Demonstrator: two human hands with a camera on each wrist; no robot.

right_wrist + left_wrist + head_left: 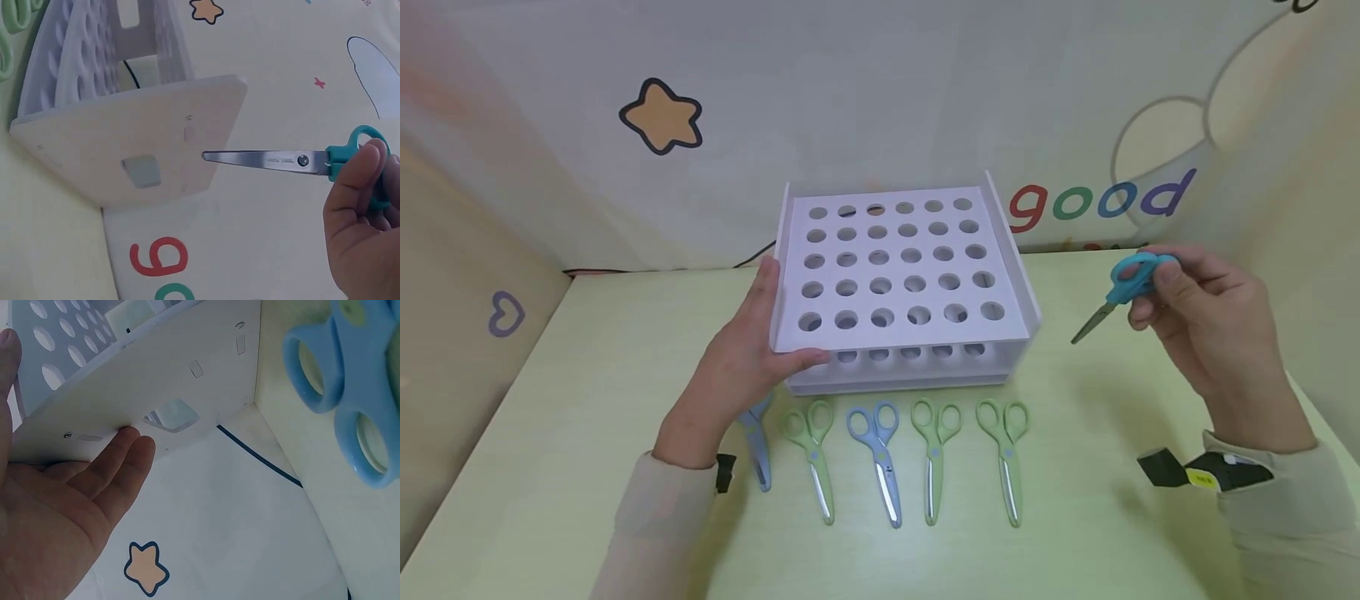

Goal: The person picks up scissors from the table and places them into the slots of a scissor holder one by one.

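Observation:
A white rack [895, 272] with rows of round holes stands on the table before the back wall. My left hand [726, 367] grips its left front corner, thumb across the front edge. In the left wrist view, fingertips [145, 450] touch the rack's side panel. My right hand [1221, 333] holds teal-handled scissors [1127, 289] by the handles, to the right of the rack and apart from it. Their metal blades [262, 160] are together and, in the head view, point down and left.
Several scissors lie in a row before the rack, including blue scissors [886, 481] and green scissors [1009, 479]. My left wrist partly covers another blue pair [757, 450]. A dark cable [754, 254] runs along the table's [1090, 542] back edge.

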